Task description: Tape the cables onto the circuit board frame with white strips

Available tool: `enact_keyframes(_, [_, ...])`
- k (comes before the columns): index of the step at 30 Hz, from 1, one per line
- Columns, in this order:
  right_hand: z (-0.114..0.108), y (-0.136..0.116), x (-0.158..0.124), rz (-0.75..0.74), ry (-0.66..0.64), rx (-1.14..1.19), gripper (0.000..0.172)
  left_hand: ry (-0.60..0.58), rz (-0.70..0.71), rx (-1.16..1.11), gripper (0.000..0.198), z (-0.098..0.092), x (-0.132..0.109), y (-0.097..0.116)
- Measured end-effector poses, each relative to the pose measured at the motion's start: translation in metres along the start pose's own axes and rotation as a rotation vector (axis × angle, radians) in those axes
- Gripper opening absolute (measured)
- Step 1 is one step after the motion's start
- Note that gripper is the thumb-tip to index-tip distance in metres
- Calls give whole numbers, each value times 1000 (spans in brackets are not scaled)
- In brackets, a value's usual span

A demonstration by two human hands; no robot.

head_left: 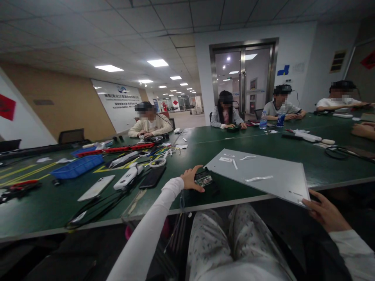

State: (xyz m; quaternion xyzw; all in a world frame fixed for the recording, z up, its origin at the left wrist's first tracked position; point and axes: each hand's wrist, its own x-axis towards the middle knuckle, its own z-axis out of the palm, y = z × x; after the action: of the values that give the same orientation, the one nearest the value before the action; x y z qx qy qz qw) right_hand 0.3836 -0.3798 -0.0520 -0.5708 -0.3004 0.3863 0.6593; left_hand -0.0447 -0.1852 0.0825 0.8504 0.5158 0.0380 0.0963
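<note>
A grey flat panel (pixel 275 166) with several white strips on its face lies at a slant over the green table, its near right corner past the table edge. My right hand (pixel 329 212) grips that corner, thumb and fingers closed on it. Close to the panel's left corner is a small dark device with a bare circuit board (pixel 204 180). My left hand (pixel 191 178) is at the left side of this device, thumb and forefinger spread apart around it. Whether the fingertips touch the device cannot be made out.
Left on the green table (pixel 181 195) lie a black phone (pixel 152 176), a white phone (pixel 96 188), a white handheld device (pixel 129 176), a tape roll (pixel 158 162), cables and a blue basket (pixel 76 166). Bottles (pixel 263 120) stand farther back. Several people sit around the table.
</note>
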Motion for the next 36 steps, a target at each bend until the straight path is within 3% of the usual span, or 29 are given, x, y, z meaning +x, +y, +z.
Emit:
enact_keyframes(7, [3,8,1,138,-173,90,77,76,132,-282,105,-28,-3,-3])
enact_keyframes(16, [-7,-4,-3,215,-282,96,80,52,173,-334,105,-23,-5,14])
enact_keyframes(18, [-7,-4,-4,226,-255,88,79,54,179,-305,105,-21,-4,17])
enact_keyframes(24, [0,8,-16,157,24,-23,81,102,173,-232,108,-9,-2,16])
enact_keyframes(27, [5,10,-22,-28,155,-276,76,101,169,-225,108,-7,-4,13])
enact_keyframes(30, [8,7,-24,-466,327,-788,63,103,169,-226,108,-7,-5,10])
enact_keyframes(32, [9,5,-21,-699,205,-1052,57,107,174,-227,108,-8,-6,10])
enact_keyframes(36, [17,7,-12,-931,-159,-1349,46,110,172,-214,107,-8,-8,13])
